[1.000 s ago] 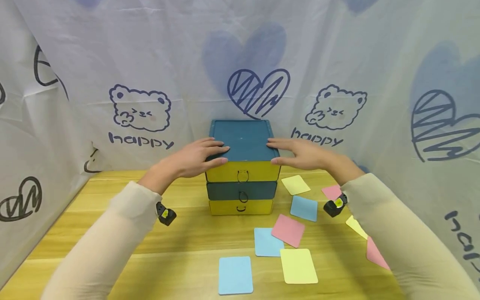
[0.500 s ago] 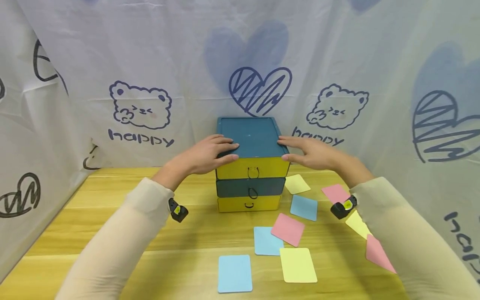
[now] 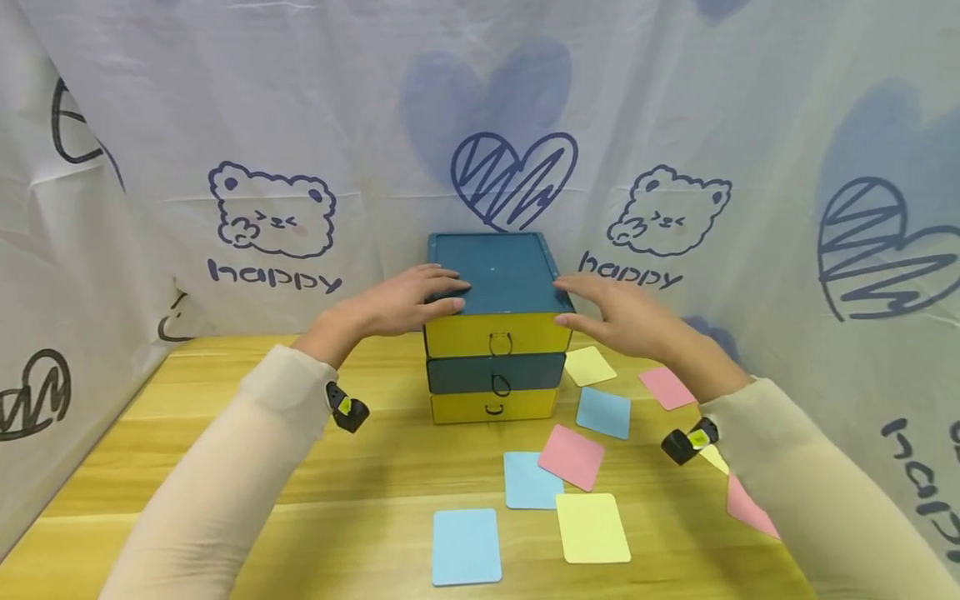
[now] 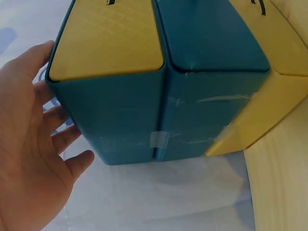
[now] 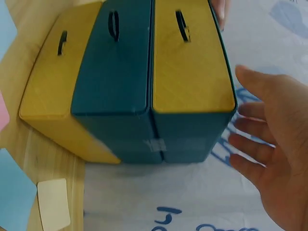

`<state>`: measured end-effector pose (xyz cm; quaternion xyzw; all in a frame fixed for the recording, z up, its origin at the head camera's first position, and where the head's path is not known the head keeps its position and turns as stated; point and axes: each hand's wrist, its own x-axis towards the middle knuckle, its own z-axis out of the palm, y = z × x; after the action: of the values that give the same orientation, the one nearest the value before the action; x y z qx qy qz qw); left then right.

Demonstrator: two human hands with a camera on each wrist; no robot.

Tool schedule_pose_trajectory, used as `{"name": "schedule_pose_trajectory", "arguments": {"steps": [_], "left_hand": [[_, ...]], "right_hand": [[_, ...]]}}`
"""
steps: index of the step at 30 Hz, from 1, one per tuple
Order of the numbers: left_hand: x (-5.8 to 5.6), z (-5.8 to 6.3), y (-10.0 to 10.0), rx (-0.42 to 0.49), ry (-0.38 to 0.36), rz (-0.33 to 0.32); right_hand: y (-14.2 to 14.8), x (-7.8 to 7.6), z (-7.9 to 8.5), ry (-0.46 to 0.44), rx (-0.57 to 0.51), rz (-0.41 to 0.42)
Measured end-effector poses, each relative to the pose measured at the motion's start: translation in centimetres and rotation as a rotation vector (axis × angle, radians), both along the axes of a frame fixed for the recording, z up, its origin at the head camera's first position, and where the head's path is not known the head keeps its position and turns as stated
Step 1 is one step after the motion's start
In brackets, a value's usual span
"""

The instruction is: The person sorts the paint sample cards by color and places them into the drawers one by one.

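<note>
A three-tier drawer box [image 3: 498,333] stands at the back of the table, yellow and blue drawers stacked under a dark blue top, each with a small dark pull loop. My left hand [image 3: 408,300] rests over the top's left edge, its fingers extended onto the lid. In the left wrist view, that hand's fingers [image 4: 62,137] lie along the box's upper side. Across from it, my right hand [image 3: 622,312] is at the right edge with straight, spread fingers. The right wrist view shows the right thumb [image 5: 250,79] close beside the upper drawer's edge.
Several paper squares lie on the wooden table [image 3: 360,517] right of and in front of the box, among them a blue one [image 3: 467,546], a pink one [image 3: 572,457] and a yellow one [image 3: 592,527]. A printed white cloth [image 3: 375,108] hangs behind.
The drawer box has shifted to the right relative to the paper squares, with both hands moving along at its sides. Most of this shift came in the first half second.
</note>
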<state>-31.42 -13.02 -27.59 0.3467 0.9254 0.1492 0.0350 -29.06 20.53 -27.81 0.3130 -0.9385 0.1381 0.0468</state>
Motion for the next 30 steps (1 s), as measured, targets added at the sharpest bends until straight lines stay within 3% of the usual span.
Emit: {"name": "schedule_pose_trajectory", "arguments": {"steps": [5, 9, 19, 24, 30], "left_hand": [[-0.3, 0.4, -0.2, -0.022, -0.031, 0.012], [-0.7, 0.6, -0.3, 0.001, -0.051, 0.01], [-1.5, 0.6, -0.5, 0.007, -0.054, -0.011], [-1.6, 0.7, -0.4, -0.01, -0.065, 0.008], [-1.6, 0.9, -0.3, -0.016, -0.059, 0.008]], "right_hand": [[-0.8, 2.0, -0.5, 0.105, -0.169, -0.04], [-1.8, 3.7, -1.5, 0.064, -0.404, -0.048], [-3.8, 5.4, -4.2, -0.384, -0.675, -0.074], [-4.5, 5.3, -5.0, -0.631, -0.798, -0.115], [-5.6, 4.6, -6.1, -0.845, -0.916, -0.115]]}}
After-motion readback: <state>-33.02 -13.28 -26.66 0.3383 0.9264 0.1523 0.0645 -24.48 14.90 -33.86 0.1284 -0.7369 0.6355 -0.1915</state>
